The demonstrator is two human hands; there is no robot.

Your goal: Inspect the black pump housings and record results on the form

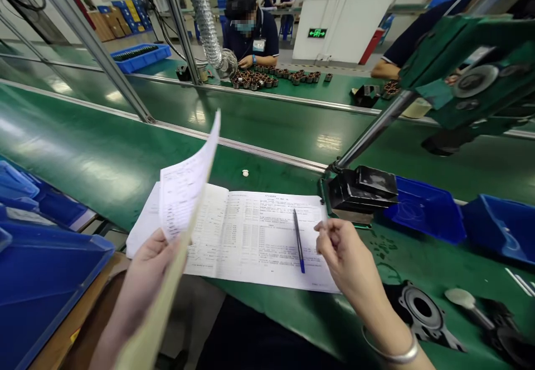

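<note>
Head view: the booklet [251, 242] lies open on the green bench [267, 303], its white pages printed, a blue-tipped pen [298, 241] on the right page. Left hand [156, 258] grips a raised, curved sheaf [184, 191]; right hand [340, 242], fingers curled, is at the page edge; its grip cannot be determined.

1. This is a workshop in a factory.
2. Long green benches [83, 158] run across the room.
3. A big green machine [447, 63] stands on the near bench.
4. A person [251, 30] in a mask sits at a pile of small metal parts [254, 78].
5. Blue bins [426, 208] sit by the machine.
6. A fat silver pipe [203, 16] hangs down.
7. A green exit sign [317, 33] glows.
</note>
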